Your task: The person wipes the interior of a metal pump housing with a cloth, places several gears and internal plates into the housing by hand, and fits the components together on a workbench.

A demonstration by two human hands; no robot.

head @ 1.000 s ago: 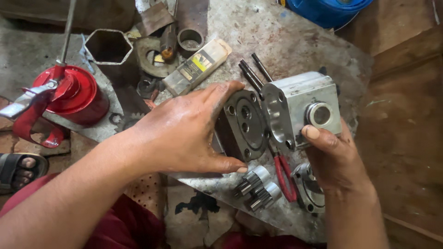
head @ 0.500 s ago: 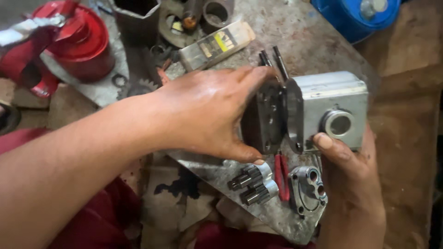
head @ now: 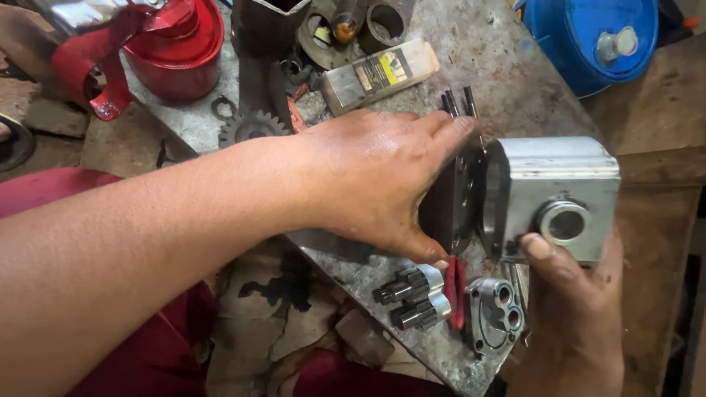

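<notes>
Hidden: plate (head: 457,202) mostly covered by left hand; face toward housing (head: 559,195) unseen.
Cut off: red can (head: 173,44), blue drum (head: 588,37) at top edge.
Left hand (head: 368,184): spread wide, gripping plate, just left of housing.
Right hand (head: 573,309): under housing, thumb on its front, holding it.
Below housing: gears (head: 412,298), small cover (head: 494,312) on bench (head: 500,66).

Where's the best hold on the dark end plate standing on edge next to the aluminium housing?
Pinch the dark end plate by its top and bottom edges, coming from its open left face, as the left hand does. The aluminium housing, steadied by the right hand, blocks the other side.
</notes>
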